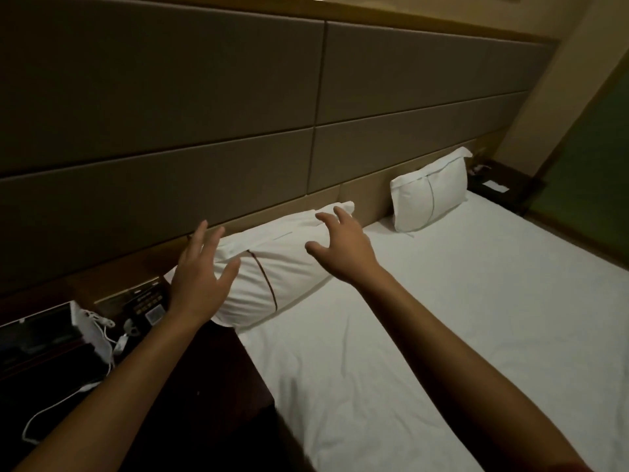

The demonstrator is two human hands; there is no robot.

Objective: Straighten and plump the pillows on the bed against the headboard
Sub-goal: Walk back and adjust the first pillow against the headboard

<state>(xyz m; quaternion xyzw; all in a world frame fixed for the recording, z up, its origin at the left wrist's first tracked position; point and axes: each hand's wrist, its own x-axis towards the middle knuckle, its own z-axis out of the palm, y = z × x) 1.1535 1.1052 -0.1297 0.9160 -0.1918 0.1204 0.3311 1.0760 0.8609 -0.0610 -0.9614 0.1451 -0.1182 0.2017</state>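
Observation:
A white pillow with a dark stripe leans against the padded headboard at the bed's near left corner. My left hand hovers at its left end, fingers spread, holding nothing. Over the pillow's right end, my right hand is also spread and empty, just above the cloth. A second white pillow stands propped against the headboard further right. Both rest on the bed, which has a white sheet.
A dark nightstand stands left of the bed, with a control panel, a white charger and cable. Another dark bedside table sits at the far right, by a green wall.

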